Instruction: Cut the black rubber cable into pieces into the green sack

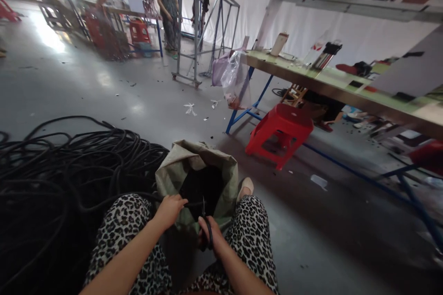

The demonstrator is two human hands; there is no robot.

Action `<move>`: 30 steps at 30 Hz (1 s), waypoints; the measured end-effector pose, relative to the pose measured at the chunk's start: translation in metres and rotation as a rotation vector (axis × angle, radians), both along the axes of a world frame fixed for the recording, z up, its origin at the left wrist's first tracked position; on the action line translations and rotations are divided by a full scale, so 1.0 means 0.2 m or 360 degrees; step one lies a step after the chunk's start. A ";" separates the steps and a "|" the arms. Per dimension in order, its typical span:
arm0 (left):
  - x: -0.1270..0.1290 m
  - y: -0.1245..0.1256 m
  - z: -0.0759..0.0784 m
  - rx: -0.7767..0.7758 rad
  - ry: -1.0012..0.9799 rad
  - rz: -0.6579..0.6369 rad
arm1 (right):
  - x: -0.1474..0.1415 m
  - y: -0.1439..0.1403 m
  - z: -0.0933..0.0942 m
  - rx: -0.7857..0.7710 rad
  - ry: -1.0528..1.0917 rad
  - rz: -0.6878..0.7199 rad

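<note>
Cord point(155, 197) runs through pinching left fingers point(178, 201) toward scissors point(209, 232) gripped by right fingers point(201, 224).

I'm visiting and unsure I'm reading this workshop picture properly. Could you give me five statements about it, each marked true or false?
1. The right hand holds scissors. True.
2. The left hand is empty. False: the left hand grips a black cord.
3. The sack in front of the person is closed. False: the sack stands open.
4. A heap of cord lies left of the sack. True.
5. The nearest stool is blue. False: that stool is red.
</note>
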State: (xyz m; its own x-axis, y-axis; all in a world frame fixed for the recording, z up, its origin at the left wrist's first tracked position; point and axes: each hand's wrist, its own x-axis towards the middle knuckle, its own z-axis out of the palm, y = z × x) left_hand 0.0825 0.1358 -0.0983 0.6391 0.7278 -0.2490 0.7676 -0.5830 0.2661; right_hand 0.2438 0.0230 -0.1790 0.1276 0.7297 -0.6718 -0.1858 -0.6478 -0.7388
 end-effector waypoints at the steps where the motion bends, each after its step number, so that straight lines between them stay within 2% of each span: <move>1: 0.00 0.00 -0.01 0.0005 -0.0006 -0.0002 | 0.00 0.00 0.00 -0.0005 -0.0008 -0.0004; 11: 0.00 0.00 -0.03 0.0047 -0.0020 -0.0003 | 0.00 0.01 -0.02 -0.0012 -0.0022 -0.0022; 16: 0.00 0.00 -0.03 0.0062 -0.0027 -0.0024 | 0.01 0.01 0.02 0.0000 -0.0079 -0.0009; 22: 0.01 0.00 -0.01 0.0064 -0.0041 -0.0013 | 0.04 0.00 0.11 0.0139 -0.0199 0.0002; 30: 0.03 0.00 0.00 0.0037 0.0011 -0.0007 | 0.04 0.02 0.11 0.0049 -0.0410 -0.0027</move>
